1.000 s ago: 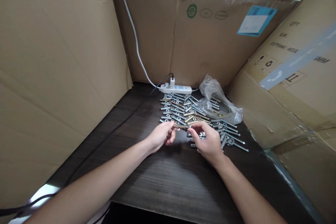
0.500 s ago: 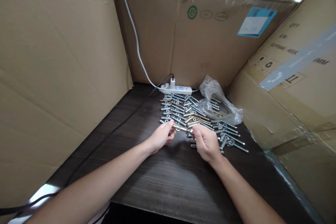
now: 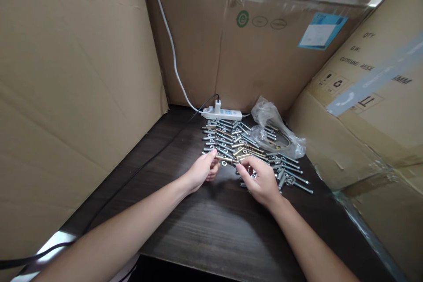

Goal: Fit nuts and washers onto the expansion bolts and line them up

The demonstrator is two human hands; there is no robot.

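Observation:
My left hand [image 3: 202,171] pinches the left end of a brass-coloured bolt [image 3: 224,158] just above the dark wooden table [image 3: 205,224]. My right hand [image 3: 261,180] has its fingertips closed on the bolt's right end, near a small nut or washer that is too small to make out. Beyond both hands lies a spread of several silver and brass bolts [image 3: 228,139] in rough rows. More silver bolts [image 3: 291,176] lie to the right of my right hand.
A crumpled clear plastic bag [image 3: 274,130] lies at the back right of the bolts. A white power strip [image 3: 222,113] with a white cable and a black cable sits against the back. Cardboard boxes [image 3: 76,75] wall in the table on the left, back and right.
The hands stayed on the same bolt; the right fingers shifted slightly on its right end. The view tilted a little.

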